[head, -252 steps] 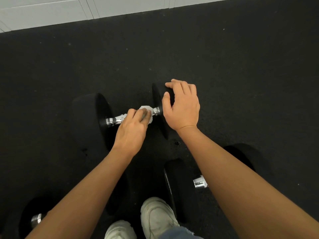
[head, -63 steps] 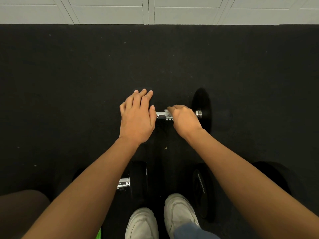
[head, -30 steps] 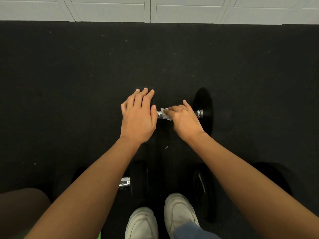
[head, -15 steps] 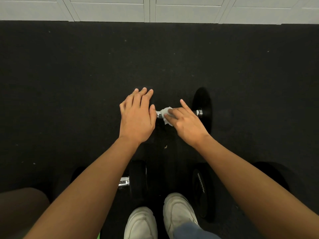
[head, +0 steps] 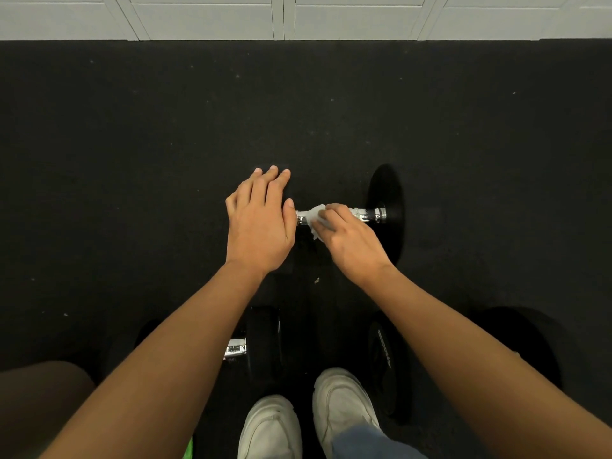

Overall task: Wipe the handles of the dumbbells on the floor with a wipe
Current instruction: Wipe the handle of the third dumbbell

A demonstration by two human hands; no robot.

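A black dumbbell (head: pixel 386 207) lies crosswise on the dark floor, its chrome handle (head: pixel 366 214) running left to right. My right hand (head: pixel 352 241) curls its fingers round a crumpled white wipe (head: pixel 311 217) and holds it against the left part of the handle. My left hand (head: pixel 261 220) lies flat, fingers straight, on top of the dumbbell's left weight, which it hides. The right weight stands in plain sight.
Two more dumbbells lie nearer me: one at lower left with a chrome handle stub (head: pixel 235 348) and black weight (head: pixel 265 342), one at lower right (head: pixel 385 362). My white shoes (head: pixel 341 402) stand between them. White wall panels (head: pixel 281 14) edge the far floor.
Over the last second my right hand slid the wipe slightly left along the handle and curled its fingers over it. My left hand stayed flat on the left weight.
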